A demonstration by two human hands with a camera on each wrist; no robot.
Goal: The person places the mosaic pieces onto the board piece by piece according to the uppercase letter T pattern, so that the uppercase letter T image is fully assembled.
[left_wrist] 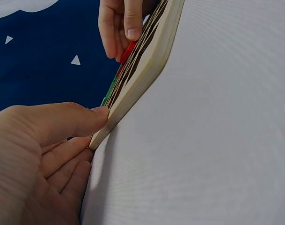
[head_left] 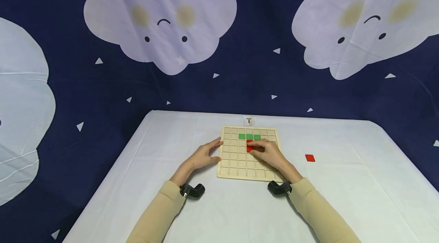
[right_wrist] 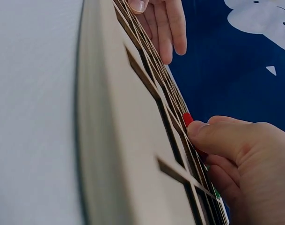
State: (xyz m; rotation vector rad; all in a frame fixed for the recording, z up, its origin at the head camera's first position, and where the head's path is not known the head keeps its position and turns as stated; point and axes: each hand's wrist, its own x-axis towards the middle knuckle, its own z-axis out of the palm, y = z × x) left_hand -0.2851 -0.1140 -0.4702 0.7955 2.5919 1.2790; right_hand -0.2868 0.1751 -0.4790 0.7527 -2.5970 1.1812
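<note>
A wooden grid board [head_left: 236, 171] lies flat, with three green square tiles [head_left: 249, 136] side by side in one of its upper rows. Below the middle green tile shows red, spanning about two cells. My right hand [head_left: 269, 153] is over the board and pinches a red square tile [left_wrist: 127, 51] between thumb and fingers; in the left wrist view this tile stands tilted against the grid. Part of the red is hidden behind the fingers. On the board's left edge rest the thumb and fingertips of my left hand [head_left: 202, 156], fairly straight and spread apart.
Another red tile [head_left: 310, 158] lies on the white-covered table [head_left: 343, 197] to the right of the board. A small card [head_left: 249, 121] with a T pattern on a grid lies just behind the board. Behind the table hangs a dark blue cloth with clouds.
</note>
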